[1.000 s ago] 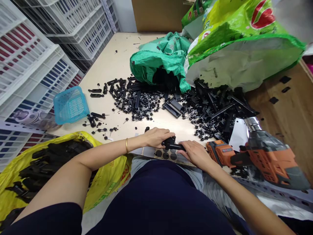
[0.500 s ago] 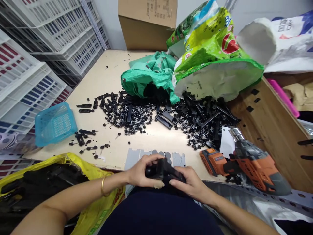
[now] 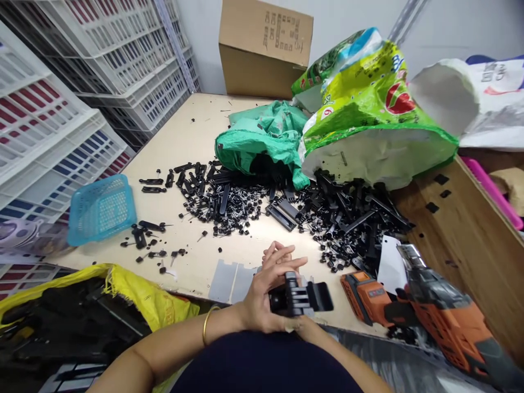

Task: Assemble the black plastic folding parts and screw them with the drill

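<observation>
My left hand is closed around a black plastic clamp-like part with a ribbed block and a flat plate jutting to the right. Its thumb lies along the near side of the part. Behind it, my right hand is mostly hidden; only stretched fingers show past the left hand, above the table. Whether its palm touches the black part cannot be seen. Flat grey pieces lie on the table just left of the hands.
Small black headed pins and black plastic strips are heaped before the green bag and the printed bag. An orange cordless drill lies right, a blue basket left. A yellow sack of black parts stands front left.
The black part has turned in my left hand, showing its ribbed side. My right hand has let go of the part's right end and moved behind the left hand. The camera view has shifted.
</observation>
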Demonstrator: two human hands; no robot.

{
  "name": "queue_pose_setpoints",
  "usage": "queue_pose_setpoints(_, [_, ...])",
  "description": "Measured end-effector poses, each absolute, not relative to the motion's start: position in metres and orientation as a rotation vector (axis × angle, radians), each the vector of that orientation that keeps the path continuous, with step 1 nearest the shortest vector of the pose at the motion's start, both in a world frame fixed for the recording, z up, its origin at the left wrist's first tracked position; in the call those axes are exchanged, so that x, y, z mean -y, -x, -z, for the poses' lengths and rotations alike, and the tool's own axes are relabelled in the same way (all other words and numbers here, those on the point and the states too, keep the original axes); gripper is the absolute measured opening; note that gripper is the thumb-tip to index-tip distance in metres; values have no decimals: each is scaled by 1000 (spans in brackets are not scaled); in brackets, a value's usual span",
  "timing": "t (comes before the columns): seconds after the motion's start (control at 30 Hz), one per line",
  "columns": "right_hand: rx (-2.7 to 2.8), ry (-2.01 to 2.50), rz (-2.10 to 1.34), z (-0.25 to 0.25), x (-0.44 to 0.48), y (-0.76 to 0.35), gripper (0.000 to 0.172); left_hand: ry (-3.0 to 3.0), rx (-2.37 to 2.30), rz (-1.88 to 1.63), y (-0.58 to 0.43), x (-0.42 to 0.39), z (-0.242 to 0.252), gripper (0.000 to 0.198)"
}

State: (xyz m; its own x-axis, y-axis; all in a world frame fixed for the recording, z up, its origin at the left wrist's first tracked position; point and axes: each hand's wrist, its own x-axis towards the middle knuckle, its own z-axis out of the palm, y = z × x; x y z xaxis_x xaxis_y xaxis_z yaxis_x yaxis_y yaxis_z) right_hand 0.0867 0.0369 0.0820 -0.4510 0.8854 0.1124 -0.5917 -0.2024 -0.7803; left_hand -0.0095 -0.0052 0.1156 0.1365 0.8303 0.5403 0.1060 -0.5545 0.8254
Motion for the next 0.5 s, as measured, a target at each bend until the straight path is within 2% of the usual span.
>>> queue_pose_setpoints(0.1, [1288,754,-1544,-53,-68,-82,27,-1943,-939,-1449,32,-2,-85,59])
queue_pose_setpoints(0.13, [1463,945,-1339,-46,-83,-84,23,-2023,-991,-1433,41,-6,-75,61])
queue_pose_setpoints(0.23, [2165,1514,-428,-32,-133,-91,35,-2358,-1217,-1245,62,-21,-46,58])
queue_pose_setpoints(0.3, [2461,1610,-95,-30,-161,-95,27,-2600,-1298,-973,61,-31,-31,53])
queue_pose_setpoints(0.37, [2548,1609,-35,-34,-178,-101,20,-2734,-1363,-698,49,-42,-18,47])
queue_pose_setpoints(0.5, [2340,1661,-253,-50,-174,-138,25,-2768,-1506,-412,20,-67,4,40])
